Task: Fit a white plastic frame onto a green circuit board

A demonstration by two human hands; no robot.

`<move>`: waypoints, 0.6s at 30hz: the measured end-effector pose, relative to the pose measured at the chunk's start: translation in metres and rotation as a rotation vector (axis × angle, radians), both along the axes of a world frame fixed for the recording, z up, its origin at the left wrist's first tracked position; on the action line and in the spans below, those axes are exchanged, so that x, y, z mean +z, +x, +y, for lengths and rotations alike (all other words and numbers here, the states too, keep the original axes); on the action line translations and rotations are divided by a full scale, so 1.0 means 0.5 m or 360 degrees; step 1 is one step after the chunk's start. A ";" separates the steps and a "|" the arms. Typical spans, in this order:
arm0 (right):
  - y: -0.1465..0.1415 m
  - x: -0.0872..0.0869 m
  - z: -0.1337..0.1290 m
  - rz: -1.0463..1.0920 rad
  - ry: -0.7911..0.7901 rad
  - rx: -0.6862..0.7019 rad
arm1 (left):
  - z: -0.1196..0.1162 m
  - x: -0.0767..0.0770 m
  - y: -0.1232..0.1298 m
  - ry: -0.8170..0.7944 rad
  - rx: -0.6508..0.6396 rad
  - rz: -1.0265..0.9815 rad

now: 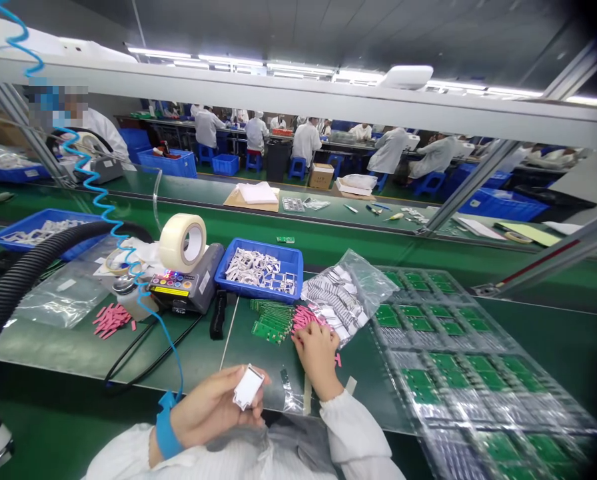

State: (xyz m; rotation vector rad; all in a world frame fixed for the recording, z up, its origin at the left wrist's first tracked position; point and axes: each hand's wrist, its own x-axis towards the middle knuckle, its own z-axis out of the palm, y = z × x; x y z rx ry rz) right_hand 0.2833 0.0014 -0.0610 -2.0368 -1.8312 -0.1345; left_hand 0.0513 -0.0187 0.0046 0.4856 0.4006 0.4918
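Observation:
My left hand, with a blue wrist strap, is closed around a small white rectangular frame-like part whose flat face is turned up. My right hand reaches forward, its fingers curled down at a pile of small pink strips. The fingertips are partly hidden, so what they pinch does not show. Just left of that pile lies a row of green circuit boards. Beyond it, on the right, a clear plastic bag holds white pieces with dark stripes.
A blue bin of white frames stands ahead, beside a tape dispenser carrying a tape roll. More pink strips lie left. Clear trays of green boards cover the right. A black hose and blue coiled cord cross the left.

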 end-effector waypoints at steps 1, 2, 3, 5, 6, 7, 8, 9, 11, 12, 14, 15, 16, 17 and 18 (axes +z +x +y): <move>-0.004 -0.001 0.003 -0.0017 0.0002 -0.0010 | 0.000 0.000 0.000 0.0026 0.0008 0.0007; -0.007 -0.002 0.006 -0.0025 0.0010 -0.0012 | 0.001 0.000 0.000 0.0053 0.0018 0.0020; -0.008 -0.002 0.009 -0.0023 0.0026 -0.0010 | 0.001 0.000 0.000 0.0077 0.0030 0.0032; -0.006 0.002 0.013 0.0011 0.0089 -0.0013 | 0.003 0.001 0.000 0.0098 0.0068 0.0058; -0.006 0.008 0.012 0.0041 0.0140 -0.0023 | 0.003 0.002 0.000 0.0097 0.0089 0.0068; -0.006 0.019 0.008 0.0079 0.0203 -0.0038 | 0.004 0.004 0.000 0.0094 0.0105 0.0078; -0.008 0.033 0.000 0.0121 0.0275 -0.0048 | 0.005 0.005 0.001 0.0093 0.0117 0.0085; -0.013 0.052 -0.010 0.0164 0.0347 -0.0040 | 0.006 0.006 0.003 0.0092 0.0127 0.0091; -0.031 0.098 -0.038 0.0233 0.0455 0.0062 | 0.007 0.009 0.007 0.0083 0.0135 0.0103; -0.044 0.123 -0.053 0.0264 0.0486 0.0159 | 0.007 0.009 0.010 0.0080 0.0140 0.0106; -0.071 0.168 -0.081 0.0339 0.0529 0.0363 | 0.007 0.010 0.016 0.0084 0.0157 0.0097; -0.084 0.186 -0.092 0.0377 0.0555 0.0435 | 0.006 0.011 0.019 0.0091 0.0165 0.0091; -0.095 0.198 -0.099 0.0405 0.0581 0.0483 | 0.005 0.010 0.022 0.0096 0.0170 0.0089; -0.104 0.205 -0.104 0.0417 0.0607 0.0507 | 0.004 0.010 0.024 0.0099 0.0173 0.0091; -0.110 0.208 -0.105 0.0408 0.0631 0.0508 | 0.003 0.010 0.026 0.0101 0.0169 0.0099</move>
